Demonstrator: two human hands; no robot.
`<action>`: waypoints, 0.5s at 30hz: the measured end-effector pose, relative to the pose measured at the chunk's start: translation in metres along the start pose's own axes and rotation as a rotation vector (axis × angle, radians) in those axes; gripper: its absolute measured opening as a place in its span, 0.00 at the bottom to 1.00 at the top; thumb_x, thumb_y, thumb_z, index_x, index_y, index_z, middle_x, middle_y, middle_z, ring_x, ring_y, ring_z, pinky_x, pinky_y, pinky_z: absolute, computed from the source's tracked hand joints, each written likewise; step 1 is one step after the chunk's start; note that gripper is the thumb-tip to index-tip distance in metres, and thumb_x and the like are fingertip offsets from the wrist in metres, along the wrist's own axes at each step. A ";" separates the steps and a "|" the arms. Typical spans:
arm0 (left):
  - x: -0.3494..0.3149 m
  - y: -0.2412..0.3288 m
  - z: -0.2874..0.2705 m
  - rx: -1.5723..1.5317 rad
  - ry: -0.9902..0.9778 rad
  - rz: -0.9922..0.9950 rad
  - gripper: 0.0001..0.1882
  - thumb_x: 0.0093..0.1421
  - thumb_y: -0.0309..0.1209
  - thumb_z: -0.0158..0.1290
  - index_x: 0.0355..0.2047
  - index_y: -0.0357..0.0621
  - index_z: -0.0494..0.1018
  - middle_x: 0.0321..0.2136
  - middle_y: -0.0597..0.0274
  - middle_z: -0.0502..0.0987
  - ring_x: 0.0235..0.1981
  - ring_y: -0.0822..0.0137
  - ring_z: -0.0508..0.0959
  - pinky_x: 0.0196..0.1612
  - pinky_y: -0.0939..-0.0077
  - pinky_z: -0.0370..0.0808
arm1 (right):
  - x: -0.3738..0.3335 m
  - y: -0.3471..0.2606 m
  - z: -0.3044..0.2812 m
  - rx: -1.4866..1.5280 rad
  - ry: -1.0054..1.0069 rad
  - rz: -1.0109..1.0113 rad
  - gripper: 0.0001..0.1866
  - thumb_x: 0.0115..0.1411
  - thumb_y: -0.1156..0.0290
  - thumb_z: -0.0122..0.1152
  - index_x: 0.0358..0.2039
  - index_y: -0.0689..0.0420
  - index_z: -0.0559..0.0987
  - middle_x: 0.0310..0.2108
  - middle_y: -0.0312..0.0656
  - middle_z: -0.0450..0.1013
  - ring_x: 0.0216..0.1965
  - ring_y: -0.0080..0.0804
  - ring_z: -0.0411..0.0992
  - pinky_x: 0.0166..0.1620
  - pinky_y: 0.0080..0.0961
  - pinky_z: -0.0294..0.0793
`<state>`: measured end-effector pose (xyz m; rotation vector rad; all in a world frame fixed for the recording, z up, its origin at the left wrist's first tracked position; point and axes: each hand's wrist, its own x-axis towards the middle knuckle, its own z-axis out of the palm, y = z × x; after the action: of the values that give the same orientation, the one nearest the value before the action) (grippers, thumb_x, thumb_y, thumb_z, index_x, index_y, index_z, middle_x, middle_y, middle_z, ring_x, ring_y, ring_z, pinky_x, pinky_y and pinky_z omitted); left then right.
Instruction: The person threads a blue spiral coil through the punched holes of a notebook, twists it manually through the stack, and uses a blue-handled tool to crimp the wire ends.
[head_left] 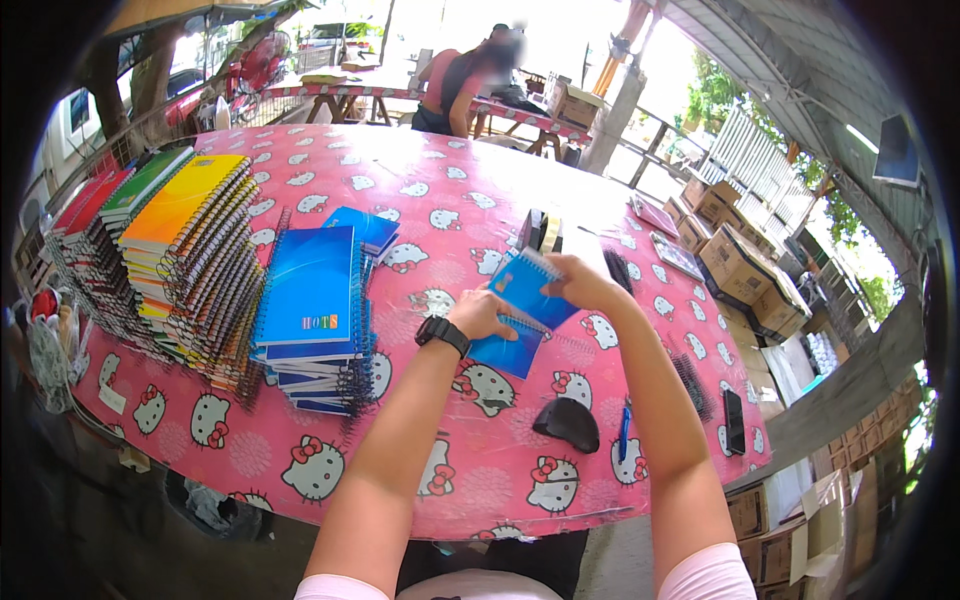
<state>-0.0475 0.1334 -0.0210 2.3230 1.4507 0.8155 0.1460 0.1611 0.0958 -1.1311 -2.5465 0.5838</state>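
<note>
Pink sheeting with white cartoon cat faces covers the broad counter (248, 455), set under a metal roof with daylight behind; beyond it a person (462, 88) leans over another table, and cardboard boxes (745, 265) are piled on the right side.

Near the middle of the counter, both hands are on a pair of small blue spiral-bound notebooks, one overlapping the other. On the wrist of the left hand (482, 315) is a black watch (442, 336). That hand is partly closed at the left edge of the notebooks, its thumb laid across the lower notebook (503, 352); where its other fingertips end cannot be made out. With fingers bent and nearly closed, the right hand (583, 284) pinches the upper notebook (524, 286) by its right side, thumb on the cover. This upper notebook is tilted, its spiral edge turned up and away from the wearer.

To the left stands a stack of blue notebooks (308, 285), beside a taller stack with orange-yellow covers (178, 210). Nearer the wearer lie a rounded black object (567, 425), a blue pen (625, 435) and, farther right, a black phone (735, 420).
</note>
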 end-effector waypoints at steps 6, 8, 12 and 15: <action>-0.009 -0.001 0.002 -0.096 0.004 -0.008 0.28 0.35 0.51 0.65 0.36 0.48 0.80 0.34 0.47 0.78 0.39 0.52 0.77 0.45 0.64 0.71 | 0.026 -0.009 0.000 -0.239 -0.214 0.033 0.21 0.47 0.73 0.63 0.44 0.55 0.76 0.37 0.44 0.77 0.38 0.39 0.75 0.44 0.32 0.72; -0.008 0.001 0.004 -0.035 -0.048 -0.074 0.28 0.34 0.49 0.66 0.37 0.50 0.80 0.41 0.51 0.76 0.45 0.51 0.73 0.52 0.61 0.65 | 0.029 -0.015 -0.014 0.092 -0.325 0.111 0.20 0.47 0.72 0.65 0.43 0.57 0.76 0.35 0.40 0.77 0.36 0.31 0.75 0.44 0.29 0.72; -0.007 -0.029 0.010 -0.024 0.010 -0.053 0.30 0.34 0.51 0.66 0.35 0.45 0.80 0.41 0.50 0.76 0.45 0.54 0.74 0.50 0.62 0.68 | 0.050 -0.009 0.002 0.505 -0.469 0.195 0.17 0.48 0.70 0.66 0.40 0.59 0.77 0.35 0.38 0.76 0.36 0.28 0.73 0.43 0.28 0.71; -0.008 -0.004 0.014 0.016 0.140 0.065 0.26 0.36 0.49 0.65 0.33 0.45 0.79 0.40 0.53 0.76 0.44 0.55 0.74 0.49 0.63 0.69 | 0.049 0.038 0.017 0.119 -0.344 0.166 0.19 0.48 0.66 0.66 0.42 0.56 0.78 0.38 0.39 0.77 0.39 0.31 0.72 0.45 0.31 0.70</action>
<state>-0.0446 0.1290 -0.0367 2.3781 1.4483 1.0058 0.1311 0.2169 0.0674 -1.3042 -2.6642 1.0383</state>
